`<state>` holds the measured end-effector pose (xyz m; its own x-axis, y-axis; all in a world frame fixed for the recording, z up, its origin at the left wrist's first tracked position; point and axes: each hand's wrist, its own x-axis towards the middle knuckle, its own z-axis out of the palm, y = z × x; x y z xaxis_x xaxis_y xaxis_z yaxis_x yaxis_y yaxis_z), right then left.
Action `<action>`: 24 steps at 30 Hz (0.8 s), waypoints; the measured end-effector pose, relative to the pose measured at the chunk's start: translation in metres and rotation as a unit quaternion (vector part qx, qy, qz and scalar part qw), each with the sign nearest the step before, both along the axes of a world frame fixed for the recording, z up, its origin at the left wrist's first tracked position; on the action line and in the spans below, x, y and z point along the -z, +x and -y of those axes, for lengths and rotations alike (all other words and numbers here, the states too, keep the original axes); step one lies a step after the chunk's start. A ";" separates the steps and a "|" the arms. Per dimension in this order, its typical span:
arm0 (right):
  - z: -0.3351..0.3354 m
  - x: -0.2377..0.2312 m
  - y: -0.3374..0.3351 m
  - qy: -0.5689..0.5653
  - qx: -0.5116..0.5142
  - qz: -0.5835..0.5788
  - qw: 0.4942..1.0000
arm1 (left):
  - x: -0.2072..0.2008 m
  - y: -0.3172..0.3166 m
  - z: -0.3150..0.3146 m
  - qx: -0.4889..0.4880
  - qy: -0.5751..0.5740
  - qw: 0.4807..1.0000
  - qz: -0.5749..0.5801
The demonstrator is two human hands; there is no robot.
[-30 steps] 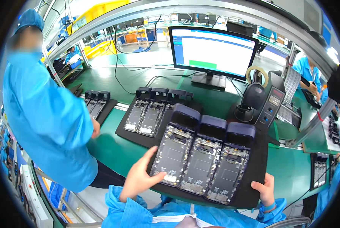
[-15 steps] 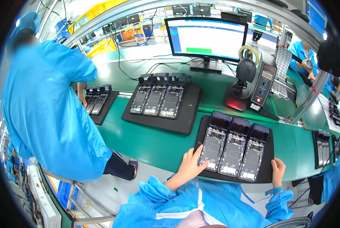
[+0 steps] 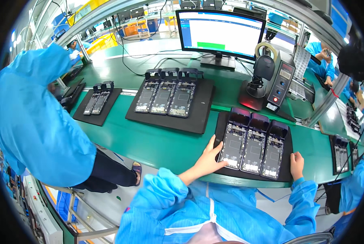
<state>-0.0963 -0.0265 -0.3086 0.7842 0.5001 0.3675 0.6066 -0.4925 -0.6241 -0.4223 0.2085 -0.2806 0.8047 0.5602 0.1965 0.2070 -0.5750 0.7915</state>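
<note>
Three opened phones stand side by side on a black mat (image 3: 288,140) in front of me, inner boards showing and dark covers folded up at the far ends. My left hand (image 3: 206,162) lies against the left phone (image 3: 232,145), fingers stretched along its left side and thumb at its lower corner. The middle phone (image 3: 253,149) and the right phone (image 3: 273,154) sit close beside it. At the mat's right edge, my right hand (image 3: 297,166) is closed with curled fingers on the rim; its fingertips are partly hidden.
Another black mat (image 3: 200,105) with three opened phones lies left of mine. Behind stand a monitor (image 3: 220,32), a scanner on a stand (image 3: 261,75) and a control box (image 3: 280,85). A co-worker (image 3: 43,126) stands at the left by a mat (image 3: 95,116) bearing two phones.
The three phones have shifted right on my mat, my left hand along with them. At the left, the co-worker's arm has risen, and the mat there holds two phones instead of three.
</note>
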 end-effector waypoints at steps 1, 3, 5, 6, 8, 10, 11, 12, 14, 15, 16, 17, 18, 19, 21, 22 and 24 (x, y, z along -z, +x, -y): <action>-0.005 -0.004 0.001 -0.018 -0.004 0.009 1.000 | -0.001 0.004 -0.005 0.016 -0.007 1.000 0.000; -0.009 -0.009 0.004 -0.046 -0.014 0.033 0.998 | -0.001 0.007 -0.004 0.023 0.022 0.999 -0.009; -0.009 -0.011 0.011 -0.064 -0.016 0.060 0.996 | -0.003 0.014 -0.006 0.061 0.062 0.993 -0.078; -0.007 -0.012 0.012 -0.104 -0.004 0.053 0.993 | -0.006 0.017 -0.006 0.067 0.049 0.993 -0.082; -0.008 -0.017 0.015 -0.174 -0.015 0.116 0.978 | -0.008 0.017 -0.008 0.083 0.054 0.991 -0.095; -0.023 -0.038 0.014 -0.274 -0.021 0.106 0.956 | -0.011 0.013 -0.010 0.078 0.111 0.982 -0.130; -0.032 -0.056 0.009 -0.334 -0.014 0.068 0.940 | -0.015 0.012 -0.014 0.076 0.165 0.977 -0.108; -0.038 -0.066 0.006 -0.234 -0.019 0.093 0.967 | -0.019 0.013 -0.019 0.067 0.126 0.987 -0.070; -0.040 -0.068 -0.002 -0.077 -0.024 0.031 0.996 | -0.023 0.023 -0.025 0.061 -0.021 0.998 0.020; -0.045 -0.067 -0.004 -0.006 -0.035 -0.053 0.998 | -0.029 0.027 -0.025 0.053 -0.121 0.989 0.070; -0.052 -0.063 -0.010 0.009 -0.049 -0.090 0.995 | -0.034 0.032 -0.018 0.050 -0.246 0.960 0.124; -0.057 -0.059 -0.017 0.024 -0.064 -0.127 0.990 | -0.028 0.036 -0.014 0.047 -0.324 0.934 0.144; -0.063 -0.052 -0.021 0.026 -0.076 -0.115 0.990 | -0.023 0.037 -0.010 0.041 -0.399 0.902 0.160; -0.069 -0.046 -0.024 0.026 -0.094 -0.103 0.990 | -0.023 0.042 -0.007 0.029 -0.471 0.864 0.177; -0.075 -0.044 -0.025 0.000 -0.072 -0.105 0.992 | -0.027 0.050 -0.003 0.034 -0.507 0.838 0.199; -0.076 -0.045 -0.022 0.004 -0.073 -0.122 0.990 | -0.024 0.051 -0.005 0.029 -0.518 0.828 0.213; -0.077 -0.048 -0.017 0.004 -0.076 -0.155 0.985 | -0.028 0.053 -0.005 0.007 -0.531 0.816 0.228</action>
<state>-0.1129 0.0506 -0.2602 0.7762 0.6176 0.1266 0.4519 -0.4051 -0.7948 -0.3694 0.2134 -0.2530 0.7915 0.6009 -0.1120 -0.2496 0.4849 0.8382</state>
